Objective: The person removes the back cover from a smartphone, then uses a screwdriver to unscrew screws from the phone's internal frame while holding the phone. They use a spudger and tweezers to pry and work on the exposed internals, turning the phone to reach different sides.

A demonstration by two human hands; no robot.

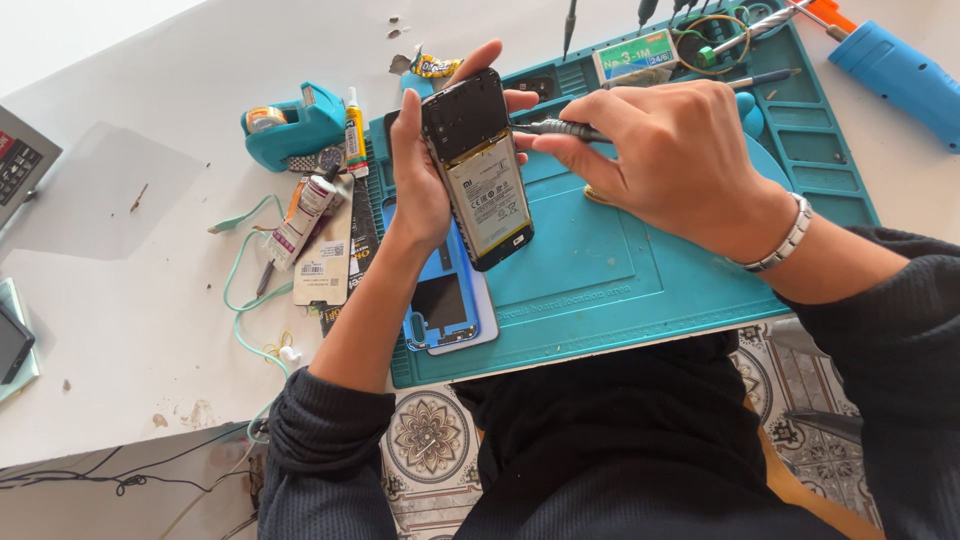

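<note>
Phone (pixel 478 168): back cover off, battery showing, held tilted above the mat (pixel 620 270).
Left hand (pixel 425 170): wrapped around the phone's edges from behind.
Right hand (pixel 665 160): pinching a screwdriver (pixel 555 128), tip at the phone's upper right edge.
Surface: teal mat on a white table (pixel 130 300); blue cover (pixel 445 305) lies below the phone.
Room: patterned floor tiles (pixel 430 440).
Hidden: the screwdriver tip's contact point is too small to tell.
</note>
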